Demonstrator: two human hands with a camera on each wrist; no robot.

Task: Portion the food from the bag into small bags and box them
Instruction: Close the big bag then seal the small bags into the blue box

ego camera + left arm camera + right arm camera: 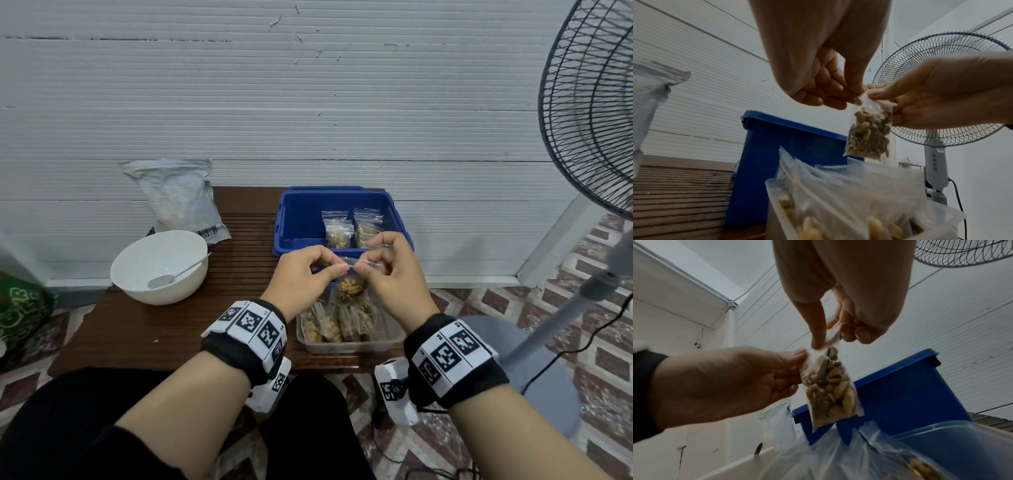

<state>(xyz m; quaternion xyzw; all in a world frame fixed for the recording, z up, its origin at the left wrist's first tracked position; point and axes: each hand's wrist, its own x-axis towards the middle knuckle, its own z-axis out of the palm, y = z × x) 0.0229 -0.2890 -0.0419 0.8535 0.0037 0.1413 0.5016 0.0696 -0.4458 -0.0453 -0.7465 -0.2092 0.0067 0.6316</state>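
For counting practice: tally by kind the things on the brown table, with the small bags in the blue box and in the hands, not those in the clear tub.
White round bowl: 1
Metal spoon: 1
Large silver foil bag: 1
Blue plastic box: 1
Clear plastic tub: 1
Small clear filled bags: 3
Total: 8

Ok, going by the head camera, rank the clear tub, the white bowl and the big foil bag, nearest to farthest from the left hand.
1. Clear tub: just right of the left hand, below the small bag it pinches.
2. White bowl: to its left on the table.
3. Foil bag: far left, against the wall.
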